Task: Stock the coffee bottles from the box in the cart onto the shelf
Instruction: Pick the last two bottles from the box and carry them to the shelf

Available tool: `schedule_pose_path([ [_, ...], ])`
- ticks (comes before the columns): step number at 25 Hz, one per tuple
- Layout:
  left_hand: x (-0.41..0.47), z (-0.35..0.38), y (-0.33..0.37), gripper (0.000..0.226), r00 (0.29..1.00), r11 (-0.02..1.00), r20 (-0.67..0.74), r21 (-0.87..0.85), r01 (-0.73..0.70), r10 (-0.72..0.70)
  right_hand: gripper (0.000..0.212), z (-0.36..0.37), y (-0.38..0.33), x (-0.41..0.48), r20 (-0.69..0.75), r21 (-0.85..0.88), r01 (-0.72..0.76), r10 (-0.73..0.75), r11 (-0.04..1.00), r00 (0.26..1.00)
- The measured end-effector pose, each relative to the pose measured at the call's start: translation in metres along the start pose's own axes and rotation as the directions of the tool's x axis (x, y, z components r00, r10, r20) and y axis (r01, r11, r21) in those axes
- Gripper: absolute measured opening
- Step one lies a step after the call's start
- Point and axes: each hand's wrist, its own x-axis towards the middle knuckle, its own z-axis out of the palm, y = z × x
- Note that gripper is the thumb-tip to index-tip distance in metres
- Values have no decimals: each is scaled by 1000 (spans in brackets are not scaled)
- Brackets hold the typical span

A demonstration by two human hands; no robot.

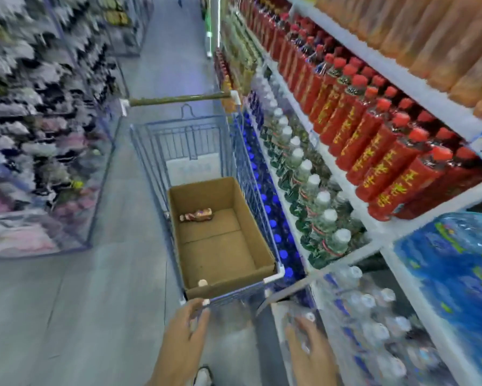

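A cardboard box (251,218) sits in the near end of a blue wire cart (234,140). One brown coffee bottle (196,215) lies on its side at the box's far left. The cream cap of a second bottle (202,282) shows at the near wall. My left hand (185,335) hovers just below the cart's near edge, fingers loosely bent, holding nothing. My right hand (309,355) is lower right, fingers spread over clear bottles, holding nothing. The shelf (373,235) runs along the right.
Red bottles (373,146), white-capped green bottles (306,188) and blue-capped bottles (273,207) fill the right shelves. Clear water bottles (373,324) and blue packs (451,268) sit lower right. A blurred display rack (39,135) lines the left. Grey aisle floor (94,302) stretches ahead.
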Motion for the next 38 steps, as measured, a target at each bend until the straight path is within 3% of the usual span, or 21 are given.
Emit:
schedule_pose_path([
  [2, 16, -14, -12, 19, 997, 997, -25, -21, 75, -76, 40, 17, -15, 10, 4, -21, -2, 2, 1000, 1000],
  [4, 31, -21, -22, 16, 990, 990, -39, -29, 135, -136, 24, 37, -26, 26, -70, -1, 46, -46, 999, 996],
  [8, 71, -12, -28, 11, 974, 975, -38, 5, 222, -221, 25, 57, -49, 73, 59, -66, 38, -34, 997, 998],
  [13, 159, 11, -38, 38, 955, 940, 67, 211, 268, -287, 27, 71, -65, 139, 222, -79, 55, -36, 995, 974],
  [17, 230, 32, -52, 50, 872, 856, 177, 354, 376, -456, 34, 73, -70, 192, 305, -113, 15, 21, 993, 952],
  [20, 262, 47, -74, 57, 755, 764, 284, 496, 412, -591, 30, 73, -69, 221, 325, -144, -25, 71, 989, 943],
  [24, 272, 75, -107, 43, 624, 690, 343, 543, 479, -702, 26, 76, -64, 244, 300, -110, -112, 140, 988, 944],
  [27, 275, 90, -128, 42, 652, 695, 313, 538, 478, -691, 25, 81, -59, 249, 290, -106, -157, 182, 982, 939],
  [32, 286, 102, -148, 25, 786, 775, 233, 466, 427, -573, 22, 98, -51, 247, 305, -130, -212, 242, 969, 921],
  [36, 312, 115, -157, 34, 822, 816, 148, 306, 491, -550, 21, 108, -49, 246, 336, -167, -213, 258, 963, 906],
  [38, 323, 123, -166, 38, 802, 815, 162, 195, 546, -575, 23, 110, -47, 248, 342, -171, -205, 253, 964, 905],
])
